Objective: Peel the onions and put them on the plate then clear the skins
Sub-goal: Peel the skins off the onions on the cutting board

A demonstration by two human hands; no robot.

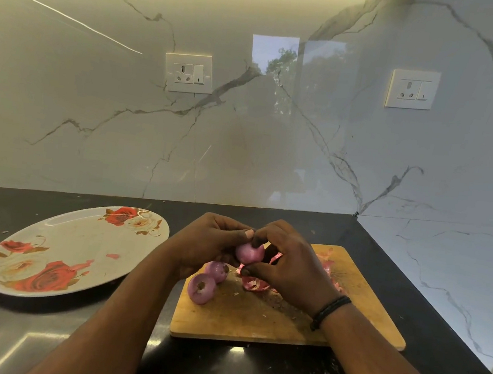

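Observation:
A small purple onion (249, 253) is held above the wooden cutting board (254, 320). My left hand (211, 244) grips it from the left, and my right hand (290, 265) pinches it from the right with thumb and fingertips. Two peeled onions (201, 288) (216, 271) lie on the board's left part, touching each other. Loose pink skins (254, 283) lie on the board under my right hand, and more skins (327, 262) sit behind it. The white oval plate (78, 247) with red roses stands to the left on the black counter and holds no onion.
The black counter (38, 335) carries small scattered skin flakes. A marble wall with two sockets (188, 73) (412, 89) rises behind, and a marble side wall closes the right. A small pink scrap (113, 255) lies on the plate.

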